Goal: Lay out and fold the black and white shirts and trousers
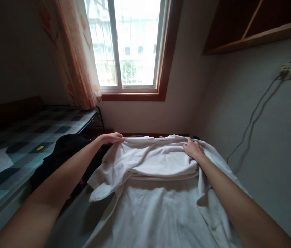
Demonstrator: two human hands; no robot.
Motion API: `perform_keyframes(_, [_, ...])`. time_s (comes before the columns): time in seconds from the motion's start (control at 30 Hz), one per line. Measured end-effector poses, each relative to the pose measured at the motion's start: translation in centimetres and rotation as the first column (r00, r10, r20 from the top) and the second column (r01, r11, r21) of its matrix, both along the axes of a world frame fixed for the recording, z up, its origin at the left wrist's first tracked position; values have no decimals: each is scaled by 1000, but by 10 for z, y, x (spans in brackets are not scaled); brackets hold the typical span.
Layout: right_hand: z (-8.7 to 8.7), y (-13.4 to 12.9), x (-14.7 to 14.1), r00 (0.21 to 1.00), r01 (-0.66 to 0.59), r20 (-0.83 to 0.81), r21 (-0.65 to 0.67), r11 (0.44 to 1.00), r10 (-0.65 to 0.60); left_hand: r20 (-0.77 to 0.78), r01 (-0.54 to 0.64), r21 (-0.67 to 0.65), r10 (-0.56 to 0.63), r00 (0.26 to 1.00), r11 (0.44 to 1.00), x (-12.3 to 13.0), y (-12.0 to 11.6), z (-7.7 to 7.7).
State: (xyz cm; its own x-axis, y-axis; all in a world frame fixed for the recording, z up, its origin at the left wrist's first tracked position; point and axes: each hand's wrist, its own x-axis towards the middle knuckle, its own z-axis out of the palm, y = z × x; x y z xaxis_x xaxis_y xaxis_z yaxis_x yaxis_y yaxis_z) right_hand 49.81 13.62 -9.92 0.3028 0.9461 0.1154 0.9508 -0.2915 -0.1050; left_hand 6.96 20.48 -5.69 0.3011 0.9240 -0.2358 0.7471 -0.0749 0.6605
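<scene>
Left hand (113, 137) and right hand (194, 148) each pinch the far edge of the white shirt (158, 160), mid-scene, below the window (137, 44). Even pull looks best; keep edge straight, smooth bunched middle, free left sleeve.

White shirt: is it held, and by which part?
The white shirt is held at its shoulders, left hand and right hand on either side of the neckline.

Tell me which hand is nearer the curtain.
The left hand, holding the white shirt on the curtain side; the right hand grips it nearer the wall socket.
</scene>
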Motion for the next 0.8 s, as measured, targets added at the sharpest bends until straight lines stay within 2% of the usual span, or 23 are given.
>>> perform_keyframes(0.1, [1,6,1,1000,2,-26,69,998,0,54,-107,287,96,994,952,1,11,5])
perform_keyframes(0.27, [2,23,0,999,-22,-36,171,985,29,1,-235,469,266,964,851,9,25,11])
perform_keyframes(0.33, [-2,26,0,999,-29,-42,148,989,36,-56,-225,440,276,959,869,9,26,6])
perform_keyframes(0.4, [-7,27,0,998,-40,-43,72,997,43,-88,-172,307,209,974,936,5,25,-2])
perform_keyframes(0.47, [-13,26,2,997,-69,-32,-14,997,69,-108,-124,164,143,984,979,-4,21,-10])
perform_keyframes(0.6, [-21,25,6,991,-132,10,-86,987,134,-142,-74,-31,69,987,997,-25,14,-13])
perform_keyframes(0.67, [-22,26,7,990,-133,25,-100,986,137,-96,-79,-24,76,992,997,-32,13,-7])
perform_keyframes(0.73, [-23,27,7,991,-124,32,-107,986,128,4,-135,114,135,991,984,-36,15,4])
perform_keyframes(0.8, [-24,28,7,992,-119,38,-101,988,123,103,-209,250,188,977,946,-38,18,14])
